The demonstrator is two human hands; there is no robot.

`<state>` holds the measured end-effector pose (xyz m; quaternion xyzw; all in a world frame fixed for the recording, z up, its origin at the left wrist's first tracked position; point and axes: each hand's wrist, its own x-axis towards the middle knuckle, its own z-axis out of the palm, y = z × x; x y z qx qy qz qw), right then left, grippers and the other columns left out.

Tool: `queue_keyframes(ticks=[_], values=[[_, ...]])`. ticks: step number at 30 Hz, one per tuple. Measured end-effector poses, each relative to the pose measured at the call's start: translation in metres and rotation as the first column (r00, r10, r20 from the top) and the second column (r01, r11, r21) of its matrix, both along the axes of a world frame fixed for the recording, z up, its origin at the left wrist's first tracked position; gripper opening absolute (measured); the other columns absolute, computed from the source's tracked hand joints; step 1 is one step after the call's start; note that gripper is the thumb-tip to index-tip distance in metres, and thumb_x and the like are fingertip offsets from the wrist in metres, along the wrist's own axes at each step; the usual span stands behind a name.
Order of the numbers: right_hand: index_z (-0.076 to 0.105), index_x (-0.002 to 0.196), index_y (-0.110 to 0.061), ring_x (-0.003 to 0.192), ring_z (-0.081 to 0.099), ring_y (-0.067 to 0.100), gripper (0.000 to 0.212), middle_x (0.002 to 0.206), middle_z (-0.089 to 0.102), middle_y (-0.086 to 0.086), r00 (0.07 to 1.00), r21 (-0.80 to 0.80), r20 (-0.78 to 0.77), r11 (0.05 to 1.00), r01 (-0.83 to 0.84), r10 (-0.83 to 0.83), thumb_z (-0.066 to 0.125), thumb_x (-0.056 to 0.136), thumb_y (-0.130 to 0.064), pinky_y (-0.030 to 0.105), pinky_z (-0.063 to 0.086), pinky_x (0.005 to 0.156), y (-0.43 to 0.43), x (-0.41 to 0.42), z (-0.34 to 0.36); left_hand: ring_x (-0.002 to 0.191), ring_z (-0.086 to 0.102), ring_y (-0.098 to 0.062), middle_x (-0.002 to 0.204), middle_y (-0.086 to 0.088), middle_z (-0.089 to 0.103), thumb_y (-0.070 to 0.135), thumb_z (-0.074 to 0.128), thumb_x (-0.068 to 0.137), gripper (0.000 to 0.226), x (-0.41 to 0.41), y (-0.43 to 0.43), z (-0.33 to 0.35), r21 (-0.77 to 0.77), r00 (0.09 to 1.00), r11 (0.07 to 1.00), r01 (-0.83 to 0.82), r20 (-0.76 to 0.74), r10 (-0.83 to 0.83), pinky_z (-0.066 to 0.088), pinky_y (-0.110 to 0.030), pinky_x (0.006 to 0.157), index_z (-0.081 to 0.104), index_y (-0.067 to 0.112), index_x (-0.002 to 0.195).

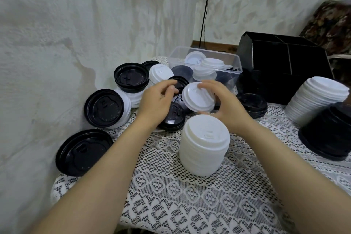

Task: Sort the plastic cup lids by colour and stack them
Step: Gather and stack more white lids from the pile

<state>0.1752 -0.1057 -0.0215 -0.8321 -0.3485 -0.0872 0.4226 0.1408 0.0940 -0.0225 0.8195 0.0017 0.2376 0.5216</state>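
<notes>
Head cam: your right hand (226, 106) pinches a tilted white lid (198, 99) by the rim, just above the white stack (204, 150). Left hand (156, 102) curls loosely beside it, grip unclear. Next up, I'd guess: level it, nest it on top.

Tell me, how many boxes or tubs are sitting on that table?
2. A clear plastic tub at the back centre, with lids inside, and a black divided box just to its right. Others may lie out of view.
</notes>
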Motion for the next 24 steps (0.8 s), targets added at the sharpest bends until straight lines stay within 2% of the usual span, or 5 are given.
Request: queue_keyframes(ticks=[6,10,14,18,24], values=[[0.045,0.136,-0.032,0.144,0.030,0.009,0.071,0.149,0.034,-0.015,0.989,-0.164,-0.007,0.975,-0.148,0.148,0.077,0.077,-0.008,0.034,0.029,0.117,0.013,0.004,0.023,0.076,0.063,-0.008,0.083,0.004,0.071,0.008,0.058,0.094,0.017,-0.003,-0.001,0.012,-0.504,0.987,0.852,0.140,0.005,-0.159,0.049,-0.020,0.071,0.066,0.019,0.104],[0.049,0.135,-0.029,0.142,0.031,0.006,0.069,0.148,0.037,-0.010,0.994,-0.052,0.047,0.994,-0.099,0.102,0.075,0.078,-0.002,0.034,0.035,0.114,0.017,0.005,0.017,0.065,0.059,-0.012,0.076,-0.001,0.064,-0.004,0.057,0.089,0.028,-0.007,0.001,0.018,-0.734,0.963,0.644,0.218,0.054,-0.265,0.048,-0.026,0.064,0.060,0.018,0.106],[0.053,0.135,-0.017,0.131,0.043,0.009,0.060,0.141,0.042,-0.001,0.999,0.105,-0.044,0.994,-0.021,0.026,0.076,0.081,-0.005,0.031,0.044,0.107,0.016,0.003,0.012,0.075,0.064,-0.016,0.083,-0.002,0.067,-0.013,0.060,0.078,0.051,-0.012,0.001,0.019,-0.719,0.915,0.615,0.325,0.074,-0.397,0.056,-0.027,0.067,0.056,0.022,0.115],[0.054,0.135,-0.016,0.120,0.055,0.010,0.056,0.133,0.057,0.002,0.983,0.214,-0.179,0.977,0.000,0.040,0.072,0.084,-0.004,0.024,0.046,0.103,0.010,-0.003,0.011,0.090,0.068,-0.015,0.096,0.001,0.073,-0.003,0.072,0.059,0.071,-0.013,-0.001,0.017,-0.625,0.905,0.695,0.355,0.044,-0.423,0.058,-0.031,0.080,0.052,0.020,0.124],[0.052,0.128,-0.028,0.118,0.057,-0.001,0.054,0.125,0.061,-0.011,0.967,0.339,-0.227,0.940,-0.034,0.117,0.065,0.087,0.005,0.017,0.048,0.094,0.001,-0.014,0.016,0.116,0.058,-0.007,0.120,0.013,0.061,0.011,0.080,0.055,0.064,-0.016,-0.002,0.015,-0.418,0.927,0.837,0.353,0.033,-0.375,0.048,-0.020,0.091,0.058,0.021,0.115]])
